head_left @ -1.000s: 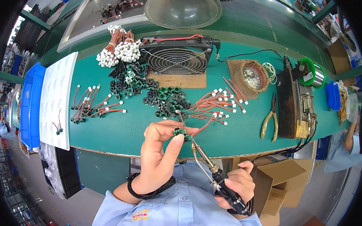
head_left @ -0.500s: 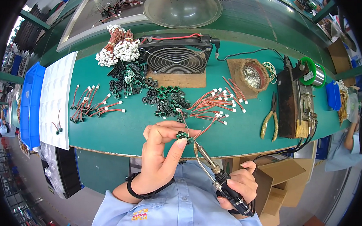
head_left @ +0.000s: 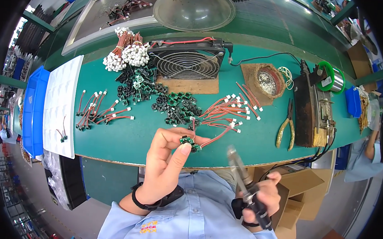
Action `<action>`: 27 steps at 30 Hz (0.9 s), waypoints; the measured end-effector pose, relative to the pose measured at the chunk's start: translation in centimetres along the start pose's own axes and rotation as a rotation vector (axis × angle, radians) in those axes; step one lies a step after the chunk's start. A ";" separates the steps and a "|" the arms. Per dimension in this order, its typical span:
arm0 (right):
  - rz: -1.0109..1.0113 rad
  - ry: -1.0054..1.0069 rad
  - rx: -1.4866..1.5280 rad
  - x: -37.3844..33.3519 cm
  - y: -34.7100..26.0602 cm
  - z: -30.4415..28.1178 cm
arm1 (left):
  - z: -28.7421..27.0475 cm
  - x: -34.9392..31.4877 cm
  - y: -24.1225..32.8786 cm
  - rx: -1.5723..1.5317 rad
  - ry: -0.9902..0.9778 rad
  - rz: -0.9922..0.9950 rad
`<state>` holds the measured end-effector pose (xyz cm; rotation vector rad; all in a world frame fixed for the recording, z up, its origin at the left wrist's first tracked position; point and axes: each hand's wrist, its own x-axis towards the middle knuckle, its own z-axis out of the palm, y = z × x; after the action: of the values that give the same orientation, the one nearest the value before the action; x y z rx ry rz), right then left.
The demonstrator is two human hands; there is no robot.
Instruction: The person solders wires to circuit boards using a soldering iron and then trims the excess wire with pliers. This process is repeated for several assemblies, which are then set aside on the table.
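Note:
Between thumb and fingers, my left hand [head_left: 166,162] pinches a small green circuit board [head_left: 185,140], with what looks like a second one [head_left: 195,148] against it. Red wires with white plugs stick out from the boards over the table's front part. My right hand [head_left: 269,196] is closed round the black handle of a soldering iron [head_left: 239,167]. The iron is smeared by motion, its tip to the right of the boards and apart from them. Just beyond my left hand lies a heap of loose circuit boards [head_left: 177,106], beside spread red wires with white connectors [head_left: 226,108].
Wired boards [head_left: 94,114] lie at left, by a white tray [head_left: 60,95] and blue bin [head_left: 35,111]. A fan [head_left: 188,63] and bundled wires [head_left: 128,53] stand behind. At right are a solder pot [head_left: 268,82], pliers [head_left: 286,128], a solder-feeding box [head_left: 309,108] and solder spool [head_left: 333,80].
The soldering iron has pulled away from the boards, toward the right, in my right hand. My left hand has shifted slightly left and down, still pinching the boards.

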<state>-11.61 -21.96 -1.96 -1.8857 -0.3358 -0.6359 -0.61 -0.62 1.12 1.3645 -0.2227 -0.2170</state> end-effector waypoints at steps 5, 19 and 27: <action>0.144 0.305 -0.336 2.0 3.3 1.3 | 0.3 -0.1 1.5 -0.237 0.008 -0.190; -0.002 0.003 -0.040 0.8 -0.5 0.3 | 0.4 0.2 0.6 -0.198 0.044 -0.108; -0.012 -0.157 -0.040 1.0 -1.0 0.8 | 0.5 0.1 0.2 -0.095 0.022 -0.020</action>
<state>-11.09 -20.91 -0.79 -1.9782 -0.4387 -0.5073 -0.65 -1.06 1.40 1.2750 -0.1787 -0.2266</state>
